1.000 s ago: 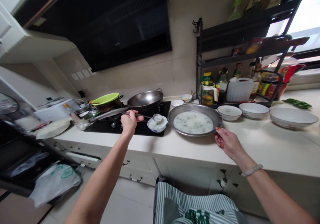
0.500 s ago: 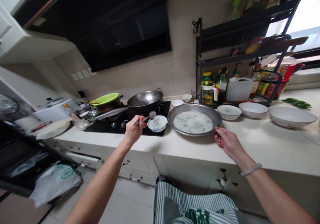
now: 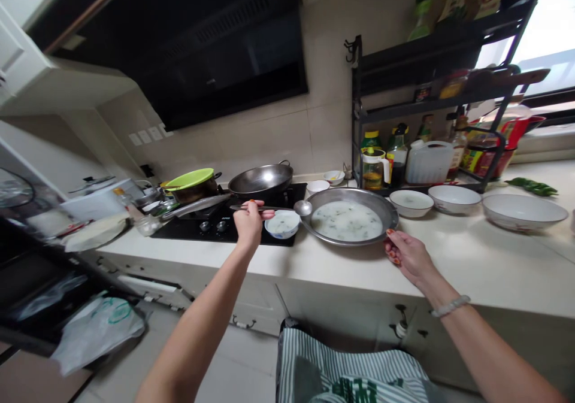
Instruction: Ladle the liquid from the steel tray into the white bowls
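Note:
My left hand (image 3: 250,222) is closed around the handle of a metal ladle (image 3: 303,208), whose round bowl hangs at the left rim of a wide metal basin (image 3: 330,241). White soup with green bits (image 3: 348,218) fills the basin's bottom. My right hand (image 3: 404,253) pinches the basin's right front rim. Below the ladle's handle stands a small patterned bowl (image 3: 283,234) of the same soup, on the edge of the black cooktop. To the basin's right sits a white bowl (image 3: 411,210) with soup in it.
A wok (image 3: 260,180) and a pot under a green colander (image 3: 188,179) occupy the cooktop (image 3: 171,229). Two more white bowls (image 3: 454,202) stand at right, near green peppers (image 3: 533,186). A black rack (image 3: 413,112) with bottles rises behind. A striped bag-lined bin stands below the counter.
My left hand has moved right with the ladle, bringing its bowl from above the small patterned bowl to the basin's left rim. My right hand stays on the basin's rim.

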Demonstrator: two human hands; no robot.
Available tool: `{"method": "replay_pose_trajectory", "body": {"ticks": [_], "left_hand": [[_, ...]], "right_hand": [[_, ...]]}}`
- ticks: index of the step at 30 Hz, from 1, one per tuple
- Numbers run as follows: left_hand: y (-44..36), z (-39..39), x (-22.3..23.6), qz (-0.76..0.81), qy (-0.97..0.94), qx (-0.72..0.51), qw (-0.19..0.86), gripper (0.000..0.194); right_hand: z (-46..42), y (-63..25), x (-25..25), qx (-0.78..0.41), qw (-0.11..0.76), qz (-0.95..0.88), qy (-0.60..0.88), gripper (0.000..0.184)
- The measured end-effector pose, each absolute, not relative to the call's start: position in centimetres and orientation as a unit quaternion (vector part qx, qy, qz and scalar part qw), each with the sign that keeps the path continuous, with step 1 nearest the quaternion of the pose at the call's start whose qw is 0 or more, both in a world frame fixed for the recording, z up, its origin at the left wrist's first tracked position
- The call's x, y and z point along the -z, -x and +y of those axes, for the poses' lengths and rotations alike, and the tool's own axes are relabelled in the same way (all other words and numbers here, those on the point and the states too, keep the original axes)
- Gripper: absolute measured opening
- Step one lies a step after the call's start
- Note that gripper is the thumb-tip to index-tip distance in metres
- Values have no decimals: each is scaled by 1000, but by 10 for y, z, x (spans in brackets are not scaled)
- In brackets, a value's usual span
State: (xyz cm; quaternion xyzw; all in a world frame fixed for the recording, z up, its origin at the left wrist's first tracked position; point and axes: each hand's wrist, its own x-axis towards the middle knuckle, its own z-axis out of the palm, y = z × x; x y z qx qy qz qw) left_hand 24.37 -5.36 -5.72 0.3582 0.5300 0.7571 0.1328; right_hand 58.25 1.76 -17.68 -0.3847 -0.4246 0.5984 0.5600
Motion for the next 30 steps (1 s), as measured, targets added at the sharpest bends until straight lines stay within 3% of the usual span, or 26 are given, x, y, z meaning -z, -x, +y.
{"method": "replay_pose_trajectory", "body": {"ticks": [13,30], "left_hand": [[-312,-29,87,577,-513,-610,177,19],[-279,-20,75,578,-305,-714,251,24]], "right_hand": [[16,-582,176,-592,561,-431,386,44],[14,-581,172,-594,562,-427,388,45]]}}
